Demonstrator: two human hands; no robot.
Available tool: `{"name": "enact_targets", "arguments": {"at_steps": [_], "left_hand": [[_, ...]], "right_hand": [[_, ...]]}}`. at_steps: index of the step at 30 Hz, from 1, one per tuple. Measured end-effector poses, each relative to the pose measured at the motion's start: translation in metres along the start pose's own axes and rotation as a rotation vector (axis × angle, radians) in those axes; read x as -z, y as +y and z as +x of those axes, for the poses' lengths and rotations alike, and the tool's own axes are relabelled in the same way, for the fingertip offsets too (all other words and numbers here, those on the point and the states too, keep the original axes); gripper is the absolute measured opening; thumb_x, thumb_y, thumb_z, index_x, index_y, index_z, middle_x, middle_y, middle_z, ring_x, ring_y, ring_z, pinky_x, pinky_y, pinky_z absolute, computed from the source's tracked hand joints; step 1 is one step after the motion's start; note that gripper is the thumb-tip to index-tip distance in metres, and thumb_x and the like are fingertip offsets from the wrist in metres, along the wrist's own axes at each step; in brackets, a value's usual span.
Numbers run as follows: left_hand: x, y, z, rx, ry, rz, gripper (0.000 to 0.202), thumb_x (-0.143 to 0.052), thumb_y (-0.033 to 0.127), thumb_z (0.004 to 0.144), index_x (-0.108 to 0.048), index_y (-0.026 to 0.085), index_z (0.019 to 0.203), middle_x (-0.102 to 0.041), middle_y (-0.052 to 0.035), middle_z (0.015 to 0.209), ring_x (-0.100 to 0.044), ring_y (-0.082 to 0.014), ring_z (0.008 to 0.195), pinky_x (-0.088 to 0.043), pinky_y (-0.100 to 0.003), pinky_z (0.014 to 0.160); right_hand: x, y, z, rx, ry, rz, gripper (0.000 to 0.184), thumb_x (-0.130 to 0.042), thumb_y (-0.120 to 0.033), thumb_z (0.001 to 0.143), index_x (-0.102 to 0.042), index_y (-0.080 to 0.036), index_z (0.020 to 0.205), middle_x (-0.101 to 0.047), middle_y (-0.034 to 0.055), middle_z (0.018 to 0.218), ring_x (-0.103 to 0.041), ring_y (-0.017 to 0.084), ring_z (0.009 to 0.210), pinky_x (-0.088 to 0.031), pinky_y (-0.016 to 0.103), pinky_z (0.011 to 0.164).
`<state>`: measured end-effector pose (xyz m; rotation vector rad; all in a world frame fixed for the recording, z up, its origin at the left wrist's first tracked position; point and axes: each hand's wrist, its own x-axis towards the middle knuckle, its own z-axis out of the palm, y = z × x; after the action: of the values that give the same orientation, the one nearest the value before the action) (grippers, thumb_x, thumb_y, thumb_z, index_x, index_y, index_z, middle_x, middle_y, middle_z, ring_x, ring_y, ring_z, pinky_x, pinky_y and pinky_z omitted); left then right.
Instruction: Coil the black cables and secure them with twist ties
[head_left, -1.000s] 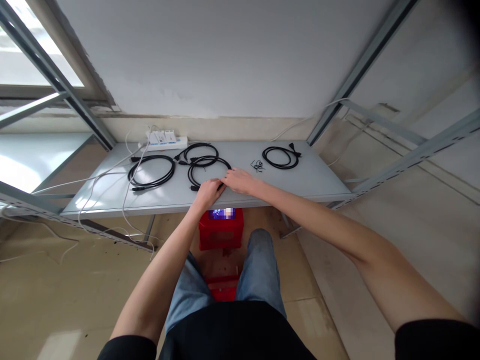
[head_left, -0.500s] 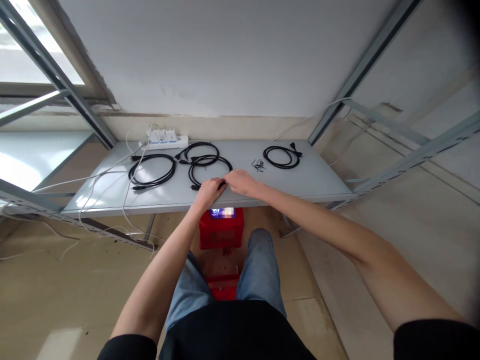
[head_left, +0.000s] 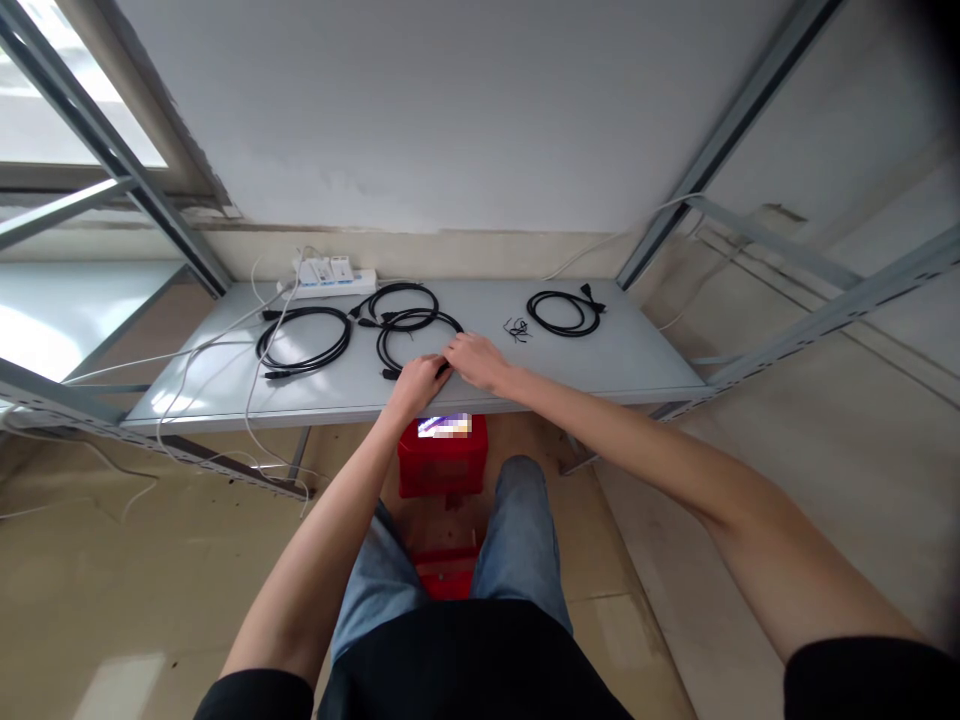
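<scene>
A coiled black cable (head_left: 381, 350) lies near the front of the grey shelf, and both hands meet at its front right side. My left hand (head_left: 421, 382) has its fingers closed around that part of the coil. My right hand (head_left: 477, 362) sits against it from the right, fingers bent and pressed together on the same cable; the fingertips are partly hidden. Behind this coil, overlapping it, rests a second black cable coil (head_left: 426, 292). A third coil (head_left: 346, 345) lies to the left. Right of my hands is a small heap of short black ties (head_left: 517, 329).
Another coiled cable (head_left: 564, 331) lies at the shelf's right. A white power strip (head_left: 360, 284) with adapters stands at the back left, its white cords trailing over the shelf (head_left: 600, 375) edge. Metal uprights flank both sides. Below is a red stool (head_left: 442, 472) with a lit screen on top.
My right hand has shifted slightly, its knuckles a little higher and its fingers more spread over the coil. My left hand stays in place. The picture on the screen below differs.
</scene>
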<state>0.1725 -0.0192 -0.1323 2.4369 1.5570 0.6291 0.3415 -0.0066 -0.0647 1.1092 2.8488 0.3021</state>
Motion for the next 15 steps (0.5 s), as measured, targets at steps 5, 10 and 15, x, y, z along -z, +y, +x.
{"name": "enact_targets", "arguments": {"at_steps": [5,10,15], "left_hand": [[-0.001,-0.001,0.001,0.018,-0.019,0.035,0.027,-0.053,0.032,0.107,-0.075,0.017,0.105,-0.078,-0.0163,0.107,-0.072,-0.0294,0.101,-0.047,-0.034,0.082],[-0.005,-0.005,0.002,-0.006,-0.001,0.041,0.025,-0.052,0.03,0.107,-0.074,0.018,0.104,-0.078,-0.015,0.107,-0.071,-0.0282,0.099,-0.044,-0.033,0.08],[-0.005,-0.005,0.002,-0.003,-0.01,0.044,0.026,-0.052,0.03,0.106,-0.075,0.018,0.106,-0.078,-0.0149,0.108,-0.071,-0.0277,0.1,-0.044,-0.033,0.08]], "right_hand": [[-0.002,0.007,-0.005,0.227,0.005,-0.193,0.033,-0.044,0.001,0.101,-0.073,-0.007,0.115,-0.075,0.0178,0.107,-0.064,0.026,0.102,-0.04,0.037,0.088],[-0.015,0.016,-0.008,0.343,0.167,-0.322,0.031,-0.045,0.001,0.1,-0.075,-0.008,0.103,-0.075,0.0143,0.092,-0.06,0.023,0.085,-0.037,0.036,0.079],[-0.019,0.017,-0.01,0.366,0.204,-0.356,0.031,-0.047,0.003,0.097,-0.076,-0.007,0.1,-0.075,0.0143,0.09,-0.059,0.022,0.081,-0.037,0.036,0.076]]}}
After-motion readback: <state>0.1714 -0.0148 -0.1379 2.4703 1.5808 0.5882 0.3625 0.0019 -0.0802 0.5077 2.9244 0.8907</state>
